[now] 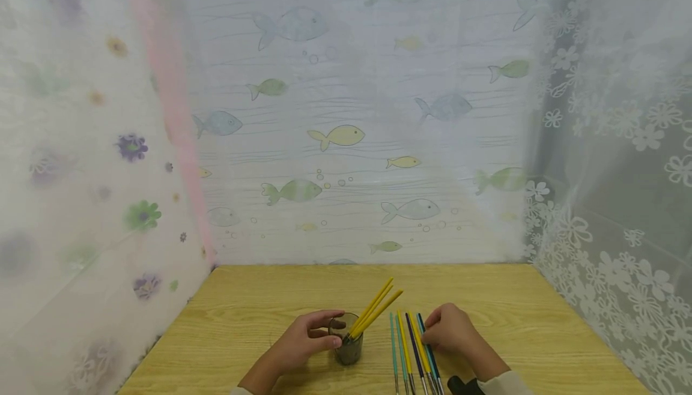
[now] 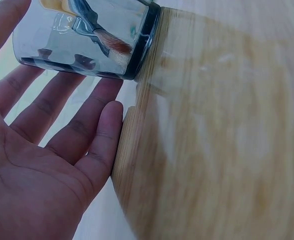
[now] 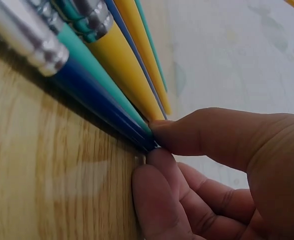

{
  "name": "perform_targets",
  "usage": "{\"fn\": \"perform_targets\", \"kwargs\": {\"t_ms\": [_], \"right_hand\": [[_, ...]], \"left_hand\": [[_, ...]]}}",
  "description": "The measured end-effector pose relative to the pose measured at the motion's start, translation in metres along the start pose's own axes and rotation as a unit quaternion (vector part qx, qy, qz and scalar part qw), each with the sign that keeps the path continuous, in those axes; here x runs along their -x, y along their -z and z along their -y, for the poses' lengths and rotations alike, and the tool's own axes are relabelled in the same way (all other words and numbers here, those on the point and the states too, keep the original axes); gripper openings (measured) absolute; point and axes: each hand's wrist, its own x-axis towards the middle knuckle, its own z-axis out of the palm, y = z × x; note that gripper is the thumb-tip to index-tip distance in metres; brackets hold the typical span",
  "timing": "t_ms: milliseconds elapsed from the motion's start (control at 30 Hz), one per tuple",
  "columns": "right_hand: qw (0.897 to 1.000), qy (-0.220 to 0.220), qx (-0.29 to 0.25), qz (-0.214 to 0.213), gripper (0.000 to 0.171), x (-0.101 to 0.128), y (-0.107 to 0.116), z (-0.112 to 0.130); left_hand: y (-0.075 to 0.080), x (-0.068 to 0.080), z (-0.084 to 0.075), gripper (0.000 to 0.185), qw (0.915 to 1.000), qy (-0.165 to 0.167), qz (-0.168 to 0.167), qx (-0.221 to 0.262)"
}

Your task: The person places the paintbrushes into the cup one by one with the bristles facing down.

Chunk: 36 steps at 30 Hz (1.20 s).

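Observation:
My left hand (image 1: 305, 338) holds a smoky clear glass (image 1: 348, 356), thumb on the near side and fingers around the far side. Yellow-handled paintbrushes (image 1: 376, 310) lean in it, handles up and to the right. Through the glass in the left wrist view, reddish-brown bristles (image 2: 114, 44) point down. To the right, several paintbrushes lie side by side, handles away from me: teal (image 1: 393, 344), yellow and dark blue. My right hand (image 1: 453, 330) pinches the handle end of the rightmost dark blue paintbrush (image 3: 94, 95), its thumb also against the neighbouring handle ends.
A wooden table (image 1: 259, 287) lies under everything. Behind it hangs a sheet with fish (image 1: 335, 137); flowered sheets (image 1: 589, 233) close off both sides. A black object (image 1: 465, 386) sits by my right wrist.

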Motion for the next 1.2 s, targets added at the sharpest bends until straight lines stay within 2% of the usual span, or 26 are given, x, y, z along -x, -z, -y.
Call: {"fn": "perform_targets", "kwargs": {"t_ms": [400, 867, 1000, 1200], "right_hand": [[1.0, 0.006, 0.019, -0.007, 0.017, 0.004, 0.0, -0.001], [1.0, -0.022, 0.007, 0.006, 0.012, -0.002, 0.007, -0.007], [0.999, -0.031, -0.004, 0.015, 0.013, -0.005, 0.009, -0.01], [0.998, -0.039, -0.052, 0.028, 0.015, -0.007, 0.01, -0.015]], "left_hand": [[-0.001, 0.001, 0.0, 0.053, 1.0, -0.006, -0.001, -0.004], [-0.001, 0.001, -0.002, 0.055, 0.9999, -0.01, 0.001, -0.002], [-0.001, 0.0, -0.001, 0.055, 0.9999, -0.01, 0.002, -0.005], [0.0, 0.001, 0.0, 0.053, 0.9999, -0.006, -0.001, -0.009]]}}
